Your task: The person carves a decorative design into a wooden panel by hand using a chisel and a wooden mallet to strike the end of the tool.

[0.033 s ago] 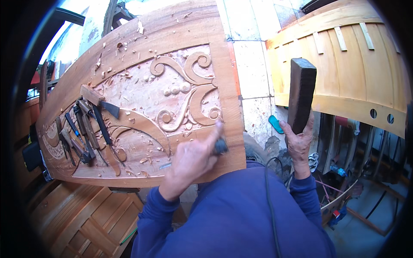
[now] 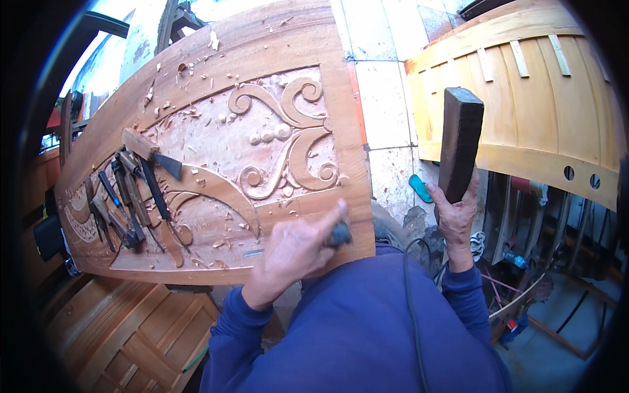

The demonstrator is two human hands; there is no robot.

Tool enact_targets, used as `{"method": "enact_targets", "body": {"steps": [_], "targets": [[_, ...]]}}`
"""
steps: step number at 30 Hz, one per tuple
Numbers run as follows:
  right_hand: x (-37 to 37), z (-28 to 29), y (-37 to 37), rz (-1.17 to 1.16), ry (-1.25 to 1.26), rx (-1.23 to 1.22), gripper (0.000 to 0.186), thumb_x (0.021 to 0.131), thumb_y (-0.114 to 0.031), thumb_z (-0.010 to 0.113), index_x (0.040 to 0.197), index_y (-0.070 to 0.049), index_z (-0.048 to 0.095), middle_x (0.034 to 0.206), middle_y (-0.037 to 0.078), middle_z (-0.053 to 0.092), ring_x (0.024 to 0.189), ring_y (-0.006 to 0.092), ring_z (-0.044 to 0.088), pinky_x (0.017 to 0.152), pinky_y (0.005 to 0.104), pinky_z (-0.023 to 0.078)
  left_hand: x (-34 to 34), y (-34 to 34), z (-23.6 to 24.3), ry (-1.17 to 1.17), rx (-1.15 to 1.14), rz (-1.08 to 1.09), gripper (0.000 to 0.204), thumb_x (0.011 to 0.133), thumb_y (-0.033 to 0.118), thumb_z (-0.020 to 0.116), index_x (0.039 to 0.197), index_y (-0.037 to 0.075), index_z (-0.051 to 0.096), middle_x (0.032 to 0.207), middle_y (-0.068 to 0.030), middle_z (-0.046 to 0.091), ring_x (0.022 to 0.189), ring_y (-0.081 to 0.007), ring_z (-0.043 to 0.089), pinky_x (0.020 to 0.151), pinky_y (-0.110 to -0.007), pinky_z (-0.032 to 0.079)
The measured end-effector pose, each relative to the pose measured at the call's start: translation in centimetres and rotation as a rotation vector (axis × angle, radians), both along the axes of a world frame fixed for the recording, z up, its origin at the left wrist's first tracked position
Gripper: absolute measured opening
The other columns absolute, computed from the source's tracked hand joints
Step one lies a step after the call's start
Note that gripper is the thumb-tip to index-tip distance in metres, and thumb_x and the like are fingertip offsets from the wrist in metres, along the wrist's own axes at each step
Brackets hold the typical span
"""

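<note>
My left hand (image 2: pixel 296 247) is closed round a carving chisel, its dark handle end (image 2: pixel 340 234) sticking out to the right and its narrow metal blade (image 2: pixel 253 253) to the left. The index finger points away over the plain border of a carved wooden door panel (image 2: pixel 356 216). Raised scrolls (image 2: pixel 303 160) and a row of small round bosses stand out on the panel just beyond that hand. To the right, off the panel, my right hand (image 2: pixel 457 219) grips the lower part of a dark rectangular wooden block (image 2: pixel 461 141), held upright.
Several chisels (image 2: pixel 134 190) lie bunched on the panel's left, beside a wooden-handled tool with a broad blade (image 2: pixel 169 166). Wood shavings are scattered across the carving. A yellowish door (image 2: pixel 524 111) lies at the far right; another panelled door (image 2: pixel 137 334) is at the lower left. A dark cord (image 2: pixel 411 308) hangs over my front.
My left hand has shifted slightly nearer me and to the right, with the fingertip moving off the lower scroll onto the plain border. The right hand and block barely moved.
</note>
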State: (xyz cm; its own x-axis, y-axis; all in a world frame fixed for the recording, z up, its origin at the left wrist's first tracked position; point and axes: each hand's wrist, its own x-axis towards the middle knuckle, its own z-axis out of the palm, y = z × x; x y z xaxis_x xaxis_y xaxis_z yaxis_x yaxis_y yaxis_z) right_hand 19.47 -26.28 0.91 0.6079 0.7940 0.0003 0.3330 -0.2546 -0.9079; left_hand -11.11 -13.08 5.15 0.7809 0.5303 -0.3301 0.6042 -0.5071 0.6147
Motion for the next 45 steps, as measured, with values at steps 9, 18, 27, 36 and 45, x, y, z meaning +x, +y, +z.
{"method": "enact_targets", "body": {"steps": [9, 18, 27, 36, 45], "targets": [[-1.0, 0.4, 1.3, 0.055, 0.03, -0.051, 0.092, 0.085, -0.006, 0.088, 0.161, -0.004, 0.035, 0.146, 0.017, 0.059, 0.13, 0.0235, 0.06, 0.113, 0.0363, 0.046, 2.2, -0.1, -1.2, -0.079, -0.044, 0.012, 0.086, 0.084, 0.022, 0.082, 0.16, 0.008, 0.044, 0.08, -0.0187, 0.073, 0.069, -0.0361, 0.074, 0.063, -0.046, 0.058], [-1.1, 0.7, 0.8, 0.017, 0.089, -0.011, 0.085, 0.088, -0.003, 0.085, 0.159, -0.004, 0.038, 0.141, 0.013, 0.062, 0.124, 0.0199, 0.062, 0.108, 0.0344, 0.05, 6.4, 7.3, -1.2, -1.361, -0.419, 1.06, 0.064, 0.108, 0.068, 0.043, 0.11, 0.006, 0.061, 0.06, 0.0015, 0.042, 0.045, -0.0064, 0.034, 0.041, -0.022, 0.024], [-1.4, 1.1, 0.6, -0.047, 0.154, 0.002, 0.08, 0.088, -0.004, 0.085, 0.156, -0.005, 0.042, 0.136, 0.011, 0.064, 0.119, 0.0186, 0.063, 0.105, 0.034, 0.051, 8.2, 8.4, -3.1, -1.554, -0.413, 1.052, 0.052, 0.107, 0.058, 0.057, 0.101, 0.006, 0.059, 0.059, 0.0005, 0.044, 0.045, -0.0079, 0.04, 0.042, -0.023, 0.03], [-0.9, 0.9, 0.9, -0.045, 0.062, -0.004, 0.084, 0.087, -0.004, 0.086, 0.158, -0.004, 0.04, 0.141, 0.011, 0.061, 0.123, 0.0193, 0.061, 0.108, 0.0335, 0.049, 8.5, 8.1, -3.5, -1.547, -0.415, 1.107, 0.049, 0.107, 0.055, 0.059, 0.098, 0.006, 0.06, 0.059, 0.0006, 0.047, 0.045, -0.0073, 0.042, 0.042, -0.023, 0.03], [-1.0, 1.8, 2.1, -0.05, 0.204, 0.037, 0.085, 0.086, -0.004, 0.087, 0.158, -0.004, 0.04, 0.14, 0.011, 0.061, 0.122, 0.0194, 0.061, 0.106, 0.0342, 0.051, 9.7, 8.5, -4.2, -1.374, -0.368, 1.129, 0.049, 0.101, 0.055, 0.07, 0.088, 0.011, 0.054, 0.062, 0.0017, 0.045, 0.046, -0.0073, 0.043, 0.041, -0.023, 0.028]]}}
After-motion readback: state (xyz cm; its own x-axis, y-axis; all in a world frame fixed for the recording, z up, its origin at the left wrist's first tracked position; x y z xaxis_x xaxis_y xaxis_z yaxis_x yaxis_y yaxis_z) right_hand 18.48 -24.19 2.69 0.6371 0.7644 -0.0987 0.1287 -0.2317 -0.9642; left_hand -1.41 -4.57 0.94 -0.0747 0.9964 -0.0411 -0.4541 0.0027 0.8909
